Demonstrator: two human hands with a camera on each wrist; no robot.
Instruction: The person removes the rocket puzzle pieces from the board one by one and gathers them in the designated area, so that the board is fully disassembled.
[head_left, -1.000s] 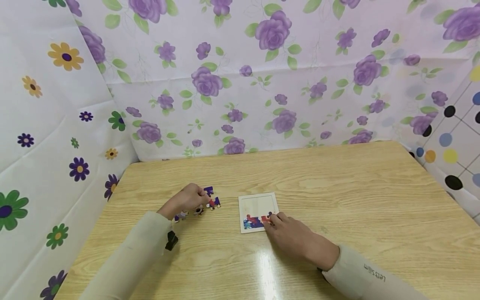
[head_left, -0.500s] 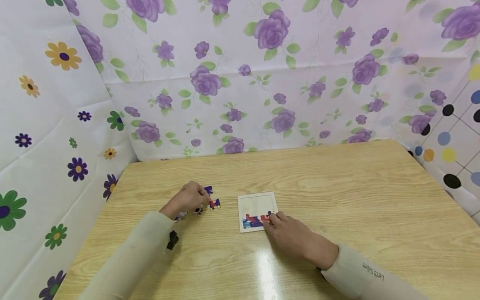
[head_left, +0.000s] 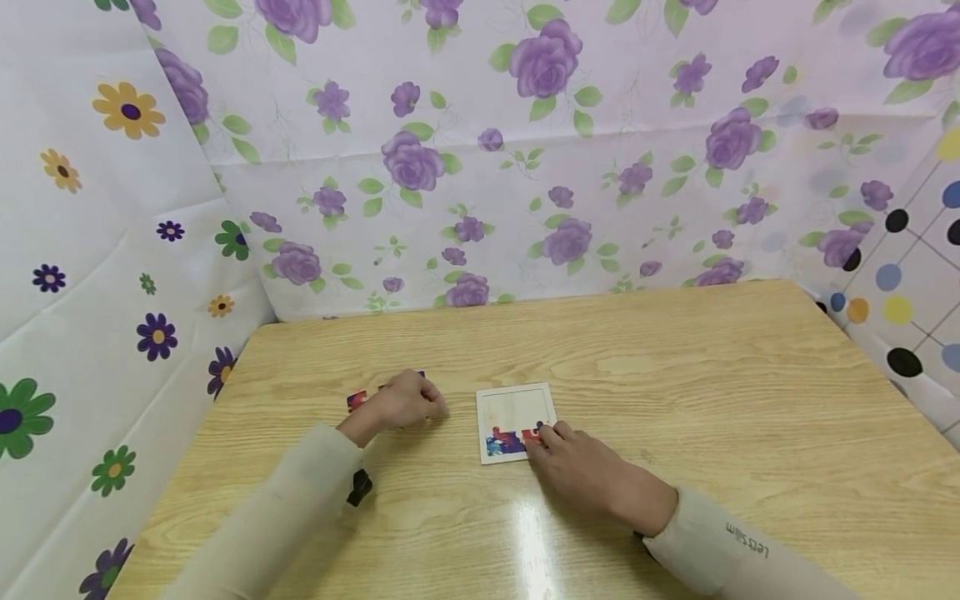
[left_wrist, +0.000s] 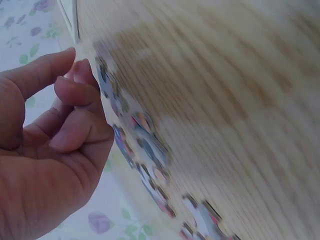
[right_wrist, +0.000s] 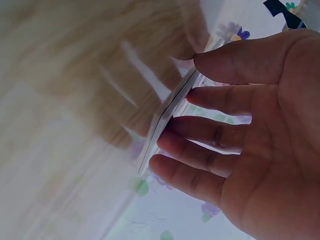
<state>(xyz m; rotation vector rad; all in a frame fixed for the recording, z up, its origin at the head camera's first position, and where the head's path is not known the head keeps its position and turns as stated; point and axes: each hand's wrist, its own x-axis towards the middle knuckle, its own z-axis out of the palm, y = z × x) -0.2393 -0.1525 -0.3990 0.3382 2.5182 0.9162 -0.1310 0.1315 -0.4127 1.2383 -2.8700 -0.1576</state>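
My left hand [head_left: 408,402] is low over the loose jigsaw pieces [left_wrist: 150,142] on the left of the table, its fingers bent and thumb close to the index finger. Whether a piece is between those fingertips I cannot tell. One red-and-purple piece [head_left: 356,400] shows beside the wrist; others are hidden under the hand. Centrally lies a square white puzzle tray [head_left: 513,404], with joined red, purple and blue pieces [head_left: 506,442] along its near side. My right hand [head_left: 581,462] rests at the tray's near right corner, fingers fairly straight against its edge [right_wrist: 167,112].
The wood-grain table [head_left: 712,400] extends far to the right and behind the tray. Flowered cloth [head_left: 487,167] hangs along the back edge, and another patterned cloth [head_left: 112,333] closes the left side.
My left hand has shifted slightly right and toward me, now covering the piece it was touching and uncovering a red-and-purple one at its left. The right hand and tray have stayed put.
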